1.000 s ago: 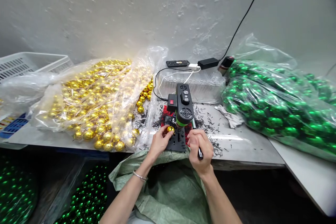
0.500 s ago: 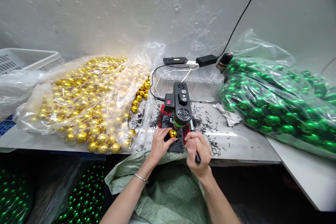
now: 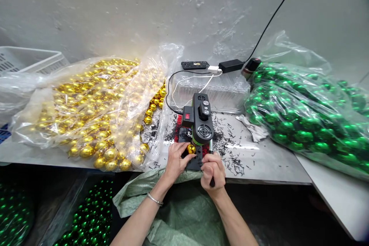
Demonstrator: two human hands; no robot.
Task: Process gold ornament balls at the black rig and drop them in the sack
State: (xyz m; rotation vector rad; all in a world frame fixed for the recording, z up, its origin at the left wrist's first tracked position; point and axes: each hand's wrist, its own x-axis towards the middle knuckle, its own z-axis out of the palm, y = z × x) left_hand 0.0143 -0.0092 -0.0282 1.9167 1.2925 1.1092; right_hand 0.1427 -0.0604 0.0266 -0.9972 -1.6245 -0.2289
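A shiny gold ball is pinched between the thumb and fingers of my left hand, just under the head of a small black bench drill press. The ball's top lies close against the machine; whether a bit touches it is hidden. My right hand is wrapped round the black grip of the machine's lever handle, on its right side. Below the ball is the dark base plate, with red material beside it.
A clear bag of gold balls lies left, a bag of green balls right. Behind the machine sit a clear plastic pack and a black adapter. Black shavings litter the tabletop. A green woven sack hangs below.
My right hand has shifted left and slightly down with the lever handle, closer to the machine. My left hand keeps the gold ball under the head. The view has shifted slightly.
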